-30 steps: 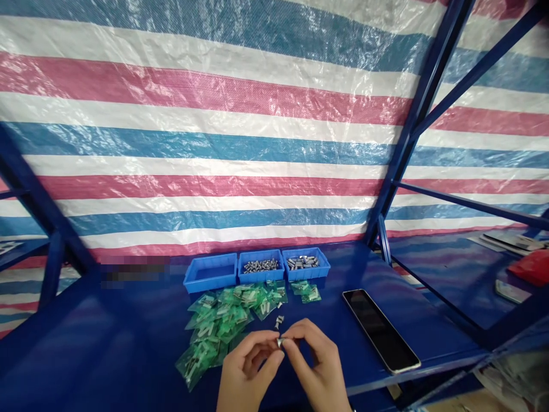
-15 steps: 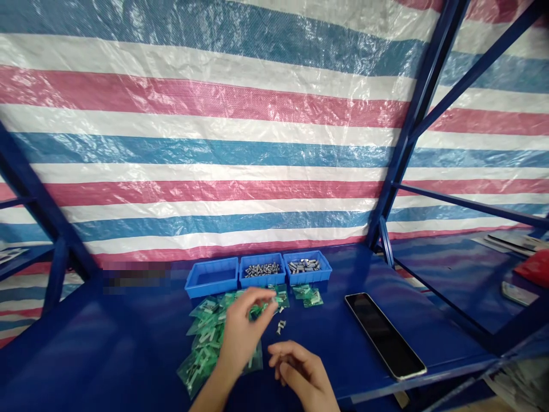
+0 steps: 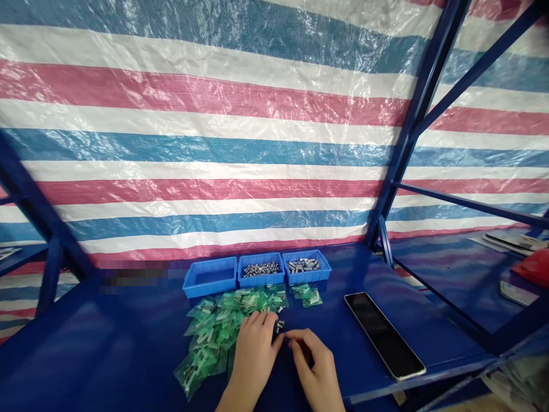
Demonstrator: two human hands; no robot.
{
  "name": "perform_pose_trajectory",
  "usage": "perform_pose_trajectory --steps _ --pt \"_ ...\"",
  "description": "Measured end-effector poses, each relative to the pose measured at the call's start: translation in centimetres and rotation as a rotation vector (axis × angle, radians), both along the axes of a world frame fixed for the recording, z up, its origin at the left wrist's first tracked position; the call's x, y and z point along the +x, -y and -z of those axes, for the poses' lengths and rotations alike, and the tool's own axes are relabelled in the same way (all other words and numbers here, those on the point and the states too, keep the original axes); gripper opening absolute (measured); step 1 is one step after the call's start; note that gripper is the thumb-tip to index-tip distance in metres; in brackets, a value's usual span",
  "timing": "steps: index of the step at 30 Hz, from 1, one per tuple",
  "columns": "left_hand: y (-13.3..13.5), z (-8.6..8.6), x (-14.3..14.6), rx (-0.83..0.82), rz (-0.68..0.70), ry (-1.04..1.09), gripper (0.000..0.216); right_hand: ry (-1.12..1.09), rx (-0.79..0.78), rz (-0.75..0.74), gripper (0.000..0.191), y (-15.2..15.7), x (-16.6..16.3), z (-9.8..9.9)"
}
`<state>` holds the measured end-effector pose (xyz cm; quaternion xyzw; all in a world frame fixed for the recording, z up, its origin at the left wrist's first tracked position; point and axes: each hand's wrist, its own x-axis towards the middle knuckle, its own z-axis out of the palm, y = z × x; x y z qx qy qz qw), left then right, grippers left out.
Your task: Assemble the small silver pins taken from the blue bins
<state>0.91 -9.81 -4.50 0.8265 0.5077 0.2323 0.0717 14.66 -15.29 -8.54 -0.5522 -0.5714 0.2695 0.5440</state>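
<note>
Several small metal pieces (image 3: 280, 327) lie close together on the blue table, between my two hands. My left hand (image 3: 256, 352) reaches over the right edge of a heap of green plastic packets (image 3: 214, 332); its fingers stretch forward and its thumb is apart from them, beside the metal pieces. From the right, my right hand (image 3: 316, 361) comes in with the index finger extended to the near side of the pieces and the thumb apart below it. I see nothing held in either hand, though the undersides of the fingers are hidden.
Three blue trays stand in a row: an empty left tray (image 3: 210, 276), a middle tray (image 3: 262, 280) and a right tray (image 3: 309, 277), both with small metal parts. Two or so green packets (image 3: 306, 294) lie apart. A phone (image 3: 385, 336) rests at right, near blue frame posts (image 3: 397, 166).
My left hand has come down from above the heap to the table beside the metal pieces, its fingers straightening. My right hand has moved slightly up, its index finger reaching the pieces.
</note>
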Motion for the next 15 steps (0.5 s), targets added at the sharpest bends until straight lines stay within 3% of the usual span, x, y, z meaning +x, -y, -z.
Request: perform_pose_trajectory --steps 7,10,15 --pt "0.1 0.4 -0.2 -0.041 0.002 0.026 0.023 -0.043 0.005 0.027 0.027 -0.4 0.1 0.8" --pt "1.1 -0.2 -0.9 -0.129 0.042 0.31 0.016 -0.095 0.024 -0.027 0.023 -0.2 0.3 0.6" --pt "3.3 -2.1 -1.6 -0.418 0.117 0.732 0.004 -0.076 0.192 -0.183 0.024 0.6 -0.1 -1.3"
